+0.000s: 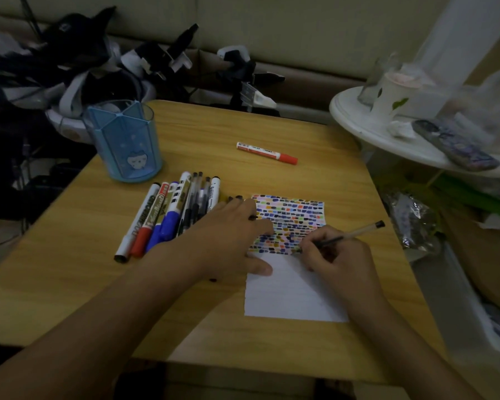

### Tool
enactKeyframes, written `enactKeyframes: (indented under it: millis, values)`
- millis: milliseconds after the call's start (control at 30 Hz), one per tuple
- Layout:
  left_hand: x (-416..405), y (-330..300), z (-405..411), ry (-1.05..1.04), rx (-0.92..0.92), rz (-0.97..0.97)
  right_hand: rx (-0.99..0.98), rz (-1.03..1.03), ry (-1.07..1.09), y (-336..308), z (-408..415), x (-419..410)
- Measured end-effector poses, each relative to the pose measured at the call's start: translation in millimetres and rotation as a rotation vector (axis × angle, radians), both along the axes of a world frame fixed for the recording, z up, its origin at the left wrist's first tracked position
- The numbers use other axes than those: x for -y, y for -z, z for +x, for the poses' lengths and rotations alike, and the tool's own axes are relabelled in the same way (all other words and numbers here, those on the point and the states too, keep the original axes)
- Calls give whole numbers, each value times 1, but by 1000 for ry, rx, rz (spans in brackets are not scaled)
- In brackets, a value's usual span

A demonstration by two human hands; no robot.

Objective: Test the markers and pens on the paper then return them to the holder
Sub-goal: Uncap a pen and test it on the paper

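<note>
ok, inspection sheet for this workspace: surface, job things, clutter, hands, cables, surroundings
Surface: wooden table, lit dimly.
Job's things: paper, upper half covered in colour marks; blue holder looks empty; row of markers and pens beside it; red-capped marker lying apart.
Clutter: nothing seen on the table.
Hands: left hand rests flat on the paper's edge; right hand grips a pen, tip at the paper.
Cables: dark tangle behind the table, unclear.
Surroundings: white round side table with paper cup.
</note>
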State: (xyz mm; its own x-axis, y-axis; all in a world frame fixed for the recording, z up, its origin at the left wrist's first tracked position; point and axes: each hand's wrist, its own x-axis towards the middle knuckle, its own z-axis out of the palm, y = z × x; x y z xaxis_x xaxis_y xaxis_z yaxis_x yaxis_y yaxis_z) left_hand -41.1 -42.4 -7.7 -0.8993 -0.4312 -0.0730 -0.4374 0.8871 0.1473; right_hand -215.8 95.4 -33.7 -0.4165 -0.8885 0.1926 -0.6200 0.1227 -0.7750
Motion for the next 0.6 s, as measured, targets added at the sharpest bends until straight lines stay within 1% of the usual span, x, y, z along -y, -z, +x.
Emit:
enactKeyframes:
  millis: [400, 467, 600]
  values:
    - [1, 1, 0, -6, 16, 12, -78, 3, 6, 2, 0, 1]
    - [1, 2, 0, -5, 8, 12, -63, 1, 24, 2, -1, 0]
    - [1, 3, 1, -4, 9, 8, -51, -11, -8, 2, 0, 0]
